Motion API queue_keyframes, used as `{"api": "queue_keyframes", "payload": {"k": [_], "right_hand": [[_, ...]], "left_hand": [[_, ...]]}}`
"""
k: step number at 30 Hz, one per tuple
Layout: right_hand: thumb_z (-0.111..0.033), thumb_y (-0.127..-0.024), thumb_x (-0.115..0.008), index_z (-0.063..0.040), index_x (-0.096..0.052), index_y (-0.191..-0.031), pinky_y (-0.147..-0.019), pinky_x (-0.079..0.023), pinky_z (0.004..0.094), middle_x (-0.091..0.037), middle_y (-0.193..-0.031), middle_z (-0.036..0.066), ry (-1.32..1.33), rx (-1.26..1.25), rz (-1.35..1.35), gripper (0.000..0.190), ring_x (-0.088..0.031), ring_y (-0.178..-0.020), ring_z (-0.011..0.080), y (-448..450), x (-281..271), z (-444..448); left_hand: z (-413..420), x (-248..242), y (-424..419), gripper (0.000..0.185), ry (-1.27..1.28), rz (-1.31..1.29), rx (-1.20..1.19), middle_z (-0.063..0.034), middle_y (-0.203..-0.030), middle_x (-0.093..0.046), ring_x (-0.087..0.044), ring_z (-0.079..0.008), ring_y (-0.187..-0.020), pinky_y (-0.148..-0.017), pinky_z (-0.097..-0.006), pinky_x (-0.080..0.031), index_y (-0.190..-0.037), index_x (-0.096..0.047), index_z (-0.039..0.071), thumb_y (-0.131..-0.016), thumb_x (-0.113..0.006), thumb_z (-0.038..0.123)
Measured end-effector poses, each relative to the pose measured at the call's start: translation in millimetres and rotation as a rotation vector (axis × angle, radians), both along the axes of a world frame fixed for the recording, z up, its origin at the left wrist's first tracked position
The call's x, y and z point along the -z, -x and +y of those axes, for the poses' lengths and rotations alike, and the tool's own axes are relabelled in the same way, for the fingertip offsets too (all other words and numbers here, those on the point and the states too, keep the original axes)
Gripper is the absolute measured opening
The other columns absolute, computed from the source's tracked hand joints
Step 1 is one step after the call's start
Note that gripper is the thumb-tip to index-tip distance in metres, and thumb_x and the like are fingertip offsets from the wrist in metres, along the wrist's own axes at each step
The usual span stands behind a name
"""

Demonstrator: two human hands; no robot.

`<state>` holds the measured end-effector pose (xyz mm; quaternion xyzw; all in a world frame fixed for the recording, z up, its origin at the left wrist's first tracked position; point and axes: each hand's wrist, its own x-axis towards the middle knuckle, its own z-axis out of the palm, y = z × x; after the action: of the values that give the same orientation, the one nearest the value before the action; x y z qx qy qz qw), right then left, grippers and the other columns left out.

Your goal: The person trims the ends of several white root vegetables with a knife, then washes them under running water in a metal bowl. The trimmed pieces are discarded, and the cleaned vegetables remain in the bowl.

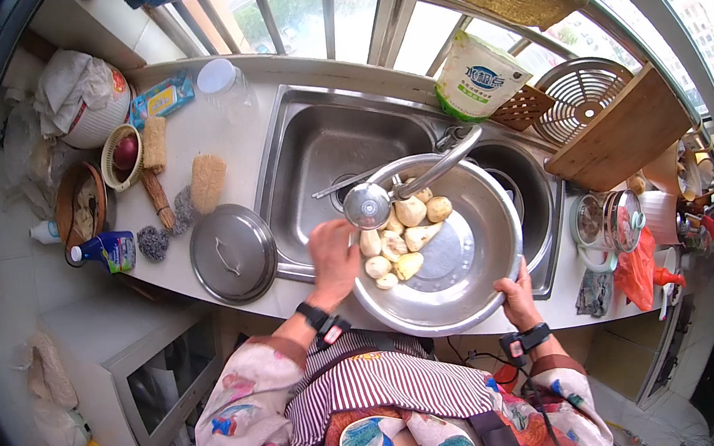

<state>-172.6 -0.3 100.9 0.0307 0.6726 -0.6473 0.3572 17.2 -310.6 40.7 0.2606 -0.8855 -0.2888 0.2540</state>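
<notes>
A large stainless steel basin [479, 254] rests over the divider of a double sink, tilted towards me. Several peeled root vegetables, perhaps potatoes or taro [409, 269], lie in its left part. My right hand [519, 296] grips the basin's near right rim, thumb on the rim. At the basin's left rim is my left hand [335, 260], slightly blurred, its fingers bent; whether it touches the rim I cannot tell. A chrome faucet [445, 171] with a round spray head [367, 206] hangs over the vegetables.
Left of the sink [311, 134] lie a steel lid [226, 255], a loofah sponge [209, 180], steel wool [153, 242] and a blue bottle [110, 251]. A wooden cutting board [622, 130] leans at the right, near a glass pot [607, 224] and a red plastic bag [636, 274].
</notes>
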Motion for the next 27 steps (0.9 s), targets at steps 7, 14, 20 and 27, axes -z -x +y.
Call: {"api": "queue_keyframes", "payload": {"k": [7, 14, 20, 27], "right_hand": [[0.009, -0.071, -0.057, -0.009, -0.043, -0.136, -0.088, -0.048, 0.0291, -0.057, -0.113, 0.004, 0.099, -0.024, -0.101, 0.07, -0.056, -0.099, 0.0167, -12.3, 37.5, -25.9], [-0.011, -0.095, -0.052, -0.001, -0.034, -0.15, -0.115, -0.033, 0.0432, -0.041, -0.148, 0.028, -0.548, -0.536, 0.913, 0.058, -0.04, -0.139, 0.0405, 53.4, -7.0, -65.0], [0.008, -0.08, -0.043, 0.002, -0.031, -0.15, -0.12, -0.028, 0.0418, -0.033, -0.152, 0.028, -0.262, -0.918, 1.218, 0.072, -0.033, -0.143, 0.0393, 107.7, 33.8, -171.6], [-0.004, -0.091, -0.048, 0.007, -0.035, -0.144, -0.118, -0.029, 0.0462, -0.034, -0.151, 0.032, -0.495, -1.154, 1.356, 0.056, -0.035, -0.14, 0.0445, 140.5, 68.1, -215.2]], "left_hand": [[-14.4, -16.2, -34.2, 0.062, -1.628, -0.145, 0.028, -0.0099, -0.13, -0.06, -0.057, -0.0208, -0.118, -0.101, -0.0326, -0.046, -0.139, -0.048, -0.002, -0.081, -0.07, 0.006], [14.1, -18.9, -54.8, 0.055, -1.458, -0.015, -0.277, -0.0085, -0.106, -0.064, -0.063, -0.0205, -0.094, -0.08, -0.0316, -0.052, -0.124, -0.054, -0.005, -0.069, -0.061, -0.005], [24.5, -40.3, -91.0, 0.05, -1.445, 0.024, -0.382, -0.0109, -0.11, -0.066, -0.063, -0.0215, -0.101, -0.086, -0.0308, -0.05, -0.122, -0.056, -0.01, -0.071, -0.059, -0.004], [34.3, -46.6, -114.8, 0.053, -1.35, 0.082, -0.339, -0.0085, -0.11, -0.064, -0.062, -0.0189, -0.098, -0.081, -0.0292, -0.051, -0.125, -0.055, -0.006, -0.072, -0.058, -0.003]]}}
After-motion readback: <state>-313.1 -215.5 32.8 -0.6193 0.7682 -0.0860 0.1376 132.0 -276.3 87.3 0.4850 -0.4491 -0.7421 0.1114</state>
